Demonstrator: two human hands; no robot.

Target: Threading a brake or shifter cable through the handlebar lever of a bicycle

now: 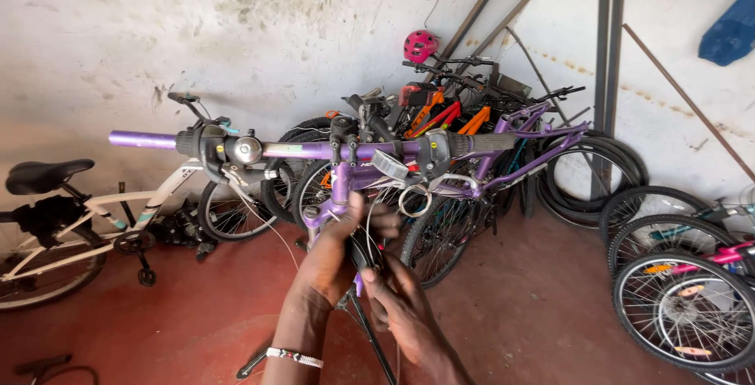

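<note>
- White bike [94,220] stands at far left against the wall, black saddle [47,174] up, one pedal low.
- Purple handlebar [314,150] runs level across mid-frame; bare purple end at left, then a black shifter, then a chrome bell [247,150].
- Left hand [334,263], beaded band at the wrist, reaches up below the stem; fingers curled shut around the purple frame's [340,188] head tube area, with thin cable [271,224] strands passing just beside the knuckles.
- Right hand [401,306] sits lower and just right of the left, the two nearly touching; fingertips pressed together, pinching a thin cable end. The cable rises from this pinch toward the bar.
- Cable loop [414,200] hangs under the bar's right half, above the right hand.
- Stacked bikes and a pink helmet [421,45] stand behind.
- Loose wheels [684,306] lean at far right on the red floor [535,306].
</note>
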